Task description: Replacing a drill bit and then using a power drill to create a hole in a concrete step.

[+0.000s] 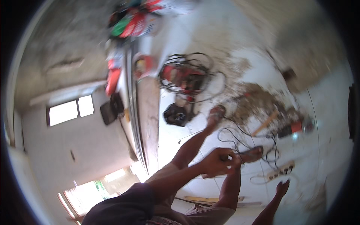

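Observation:
In front of my body, my left hand (221, 162) is closed with its fingers curled in a pinch. A thin dark piece (245, 153) sticks out by the fingertips, too blurred to name. My right hand (283, 187) hangs lower at the right, fingers apart and nothing visible in them. Nearest to it on the tiles lies a power strip (280, 171) with several sockets. A dark cable (275, 150) loops loosely between the strip and my foot. Beyond it are a wooden handle (265, 123) and a red and black power tool (292, 129).
Rubble and dirt (258, 103) cover the tiles ahead. A red machine wrapped in black hose (183, 77) stands farther off, beside a black plastic bag (175, 114). Left of these are a wooden board (148, 116), long metal bars (132, 93) and a bucket (144, 66).

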Available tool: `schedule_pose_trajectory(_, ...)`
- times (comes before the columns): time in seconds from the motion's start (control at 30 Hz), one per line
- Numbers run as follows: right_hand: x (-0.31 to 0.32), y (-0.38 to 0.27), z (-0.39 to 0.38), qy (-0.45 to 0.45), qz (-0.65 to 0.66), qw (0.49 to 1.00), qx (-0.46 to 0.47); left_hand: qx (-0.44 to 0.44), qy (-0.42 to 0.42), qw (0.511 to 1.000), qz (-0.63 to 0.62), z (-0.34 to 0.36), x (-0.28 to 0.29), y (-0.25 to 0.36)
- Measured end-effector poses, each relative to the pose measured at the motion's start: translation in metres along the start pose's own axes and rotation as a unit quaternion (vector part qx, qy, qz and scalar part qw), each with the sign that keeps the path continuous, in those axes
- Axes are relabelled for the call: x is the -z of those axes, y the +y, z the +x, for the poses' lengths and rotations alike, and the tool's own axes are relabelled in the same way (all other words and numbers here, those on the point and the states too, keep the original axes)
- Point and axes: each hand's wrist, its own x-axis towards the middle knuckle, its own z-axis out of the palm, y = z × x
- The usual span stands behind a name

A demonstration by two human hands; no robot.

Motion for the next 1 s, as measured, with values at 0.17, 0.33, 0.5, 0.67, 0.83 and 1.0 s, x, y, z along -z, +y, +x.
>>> schedule_pose_trajectory(0.17, 0.143, -0.23, -0.196, -0.075, 0.274, 0.899, 0.334, -0.031, 0.031, 0.988, -0.145, -0.033, 0.021, -0.004)
schedule_pose_trajectory(0.33, 0.241, -0.389, -0.344, -0.168, 0.051, 0.746, 0.642, 0.027, 0.029, 0.97, -0.241, -0.058, 0.079, 0.037)
schedule_pose_trajectory(0.5, 0.201, -0.451, -0.393, -0.283, -0.047, 0.838, 0.465, 0.072, 0.073, 0.922, -0.373, -0.071, 0.167, 0.037)
schedule_pose_trajectory(0.67, 0.167, -0.493, -0.408, -0.22, -0.059, 0.911, 0.345, -0.04, 0.046, 0.886, -0.459, -0.075, 0.23, 0.055)
schedule_pose_trajectory(0.83, 0.196, -0.554, -0.448, -0.164, 0.061, 0.918, 0.355, -0.068, -0.163, 0.713, -0.679, -0.031, 0.197, -0.03)
schedule_pose_trajectory(1.0, 0.179, -0.558, -0.422, -0.184, -0.003, 0.945, 0.27, 0.007, -0.136, 0.828, -0.544, -0.033, 0.207, -0.028)
